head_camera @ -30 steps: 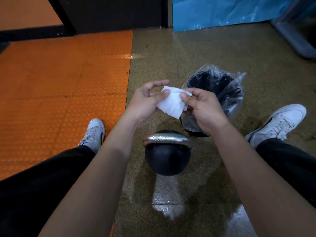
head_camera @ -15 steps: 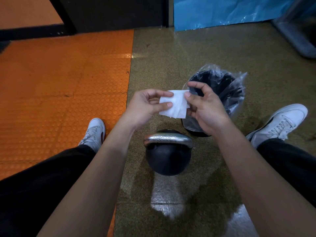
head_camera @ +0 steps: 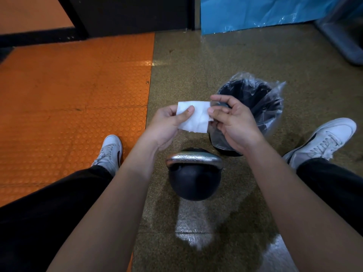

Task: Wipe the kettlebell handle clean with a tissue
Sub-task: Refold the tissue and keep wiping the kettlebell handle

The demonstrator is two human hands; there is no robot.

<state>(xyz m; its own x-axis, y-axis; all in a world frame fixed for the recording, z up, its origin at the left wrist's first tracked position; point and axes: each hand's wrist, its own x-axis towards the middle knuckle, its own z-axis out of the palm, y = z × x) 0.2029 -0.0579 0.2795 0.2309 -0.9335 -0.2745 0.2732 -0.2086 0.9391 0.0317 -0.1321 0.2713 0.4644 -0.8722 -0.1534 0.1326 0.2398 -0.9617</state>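
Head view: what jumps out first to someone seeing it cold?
The white tissue held up at centre frame, pinched by the left hand and the right hand. Just below it, on the speckled floor between the person's feet, stands the black kettlebell with its shiny metal handle, which the tissue does not touch. Behind the right hand sits a black bin lined with clear plastic.

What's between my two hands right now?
The white tissue, pinched by the left hand and the right hand above the kettlebell handle, in the head view.
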